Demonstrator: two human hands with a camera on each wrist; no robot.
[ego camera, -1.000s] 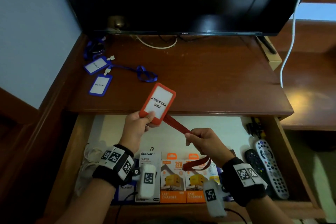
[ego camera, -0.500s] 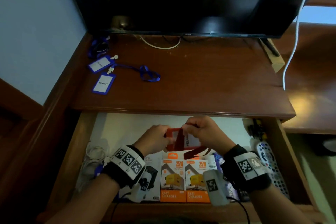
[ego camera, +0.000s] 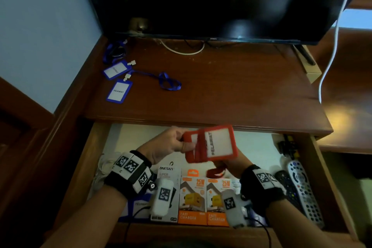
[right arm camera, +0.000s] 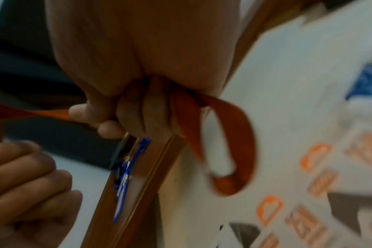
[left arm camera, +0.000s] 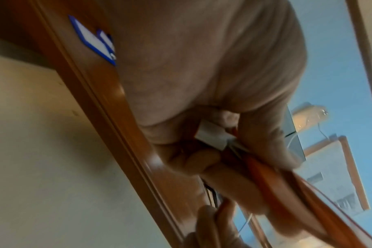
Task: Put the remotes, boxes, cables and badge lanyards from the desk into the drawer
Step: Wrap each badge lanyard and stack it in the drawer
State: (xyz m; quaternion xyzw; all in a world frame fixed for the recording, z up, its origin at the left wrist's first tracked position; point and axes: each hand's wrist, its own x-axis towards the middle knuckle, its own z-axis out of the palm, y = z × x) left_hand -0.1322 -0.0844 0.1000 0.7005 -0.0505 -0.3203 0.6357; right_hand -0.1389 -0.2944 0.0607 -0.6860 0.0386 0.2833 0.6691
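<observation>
Over the open drawer (ego camera: 326, 183) my left hand (ego camera: 171, 145) pinches the left edge of a red badge holder (ego camera: 216, 144), which is turned flat towards me. Its red strap (ego camera: 216, 173) is wound across the holder's face and loops out below. My right hand (ego camera: 231, 164), mostly hidden behind the holder, grips that strap (right arm camera: 223, 134) in curled fingers (right arm camera: 138, 110). In the left wrist view the thumb and fingers (left arm camera: 263, 139) clamp the holder's white clip end (left arm camera: 212, 135). Two blue badge holders (ego camera: 119, 90) with a blue lanyard (ego camera: 169, 82) lie on the desk's far left.
In the drawer lie charger boxes (ego camera: 193, 199), two remotes (ego camera: 302, 189) at the right, a white cable (ego camera: 104, 169) at the left and a blue badge (ego camera: 138, 205). A television (ego camera: 201, 0) stands over the desk's back; a white cord (ego camera: 332, 46) hangs at the right.
The red badge holder came down from over the desk edge to over the drawer. My right hand has wound the strap across it, and the holder now faces me.
</observation>
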